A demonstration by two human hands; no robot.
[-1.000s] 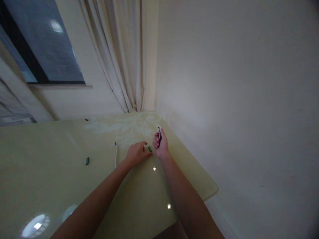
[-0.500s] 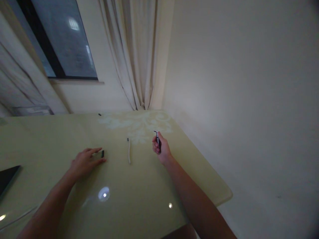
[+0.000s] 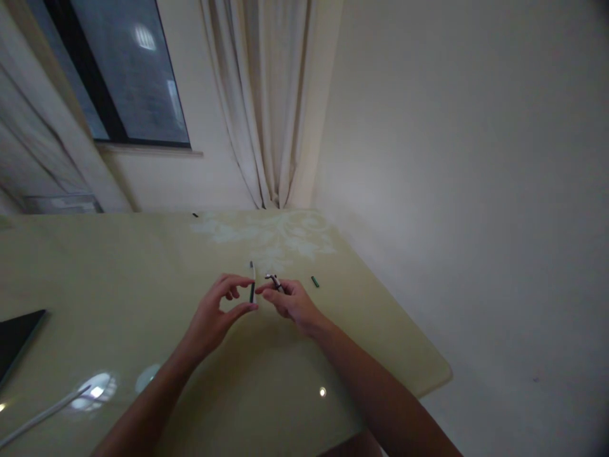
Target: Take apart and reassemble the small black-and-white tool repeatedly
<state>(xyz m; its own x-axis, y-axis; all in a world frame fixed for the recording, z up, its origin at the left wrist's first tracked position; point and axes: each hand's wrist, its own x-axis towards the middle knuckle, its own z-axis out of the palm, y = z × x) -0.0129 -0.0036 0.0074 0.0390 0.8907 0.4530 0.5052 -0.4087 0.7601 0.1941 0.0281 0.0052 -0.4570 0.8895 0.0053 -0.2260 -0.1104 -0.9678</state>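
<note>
My left hand (image 3: 209,320) pinches a small dark strip (image 3: 252,292) upright between its thumb and fingertips. Close on its right, my right hand (image 3: 295,306) is closed around a small black-and-silver tool (image 3: 276,285) with a bent metal tip; its exact kind is unclear. Behind the left fingertips lies a slim white stick with a dark end (image 3: 252,264), shaped like a toothbrush and partly hidden by the hand. Another small dark green piece (image 3: 314,281) rests on the table to the right of my right hand.
The pale glossy table (image 3: 380,355) reflects lamps and ends at a wall on the right. A tiny black piece (image 3: 195,215) lies near its back edge. At the left are a dark flat object (image 3: 19,336) and a white cable (image 3: 45,414). Curtains (image 3: 266,108) hang behind.
My left hand has moved right with the dark strip. The right hand has moved left with the tool, bringing both hands together; a green piece now shows to its right.
</note>
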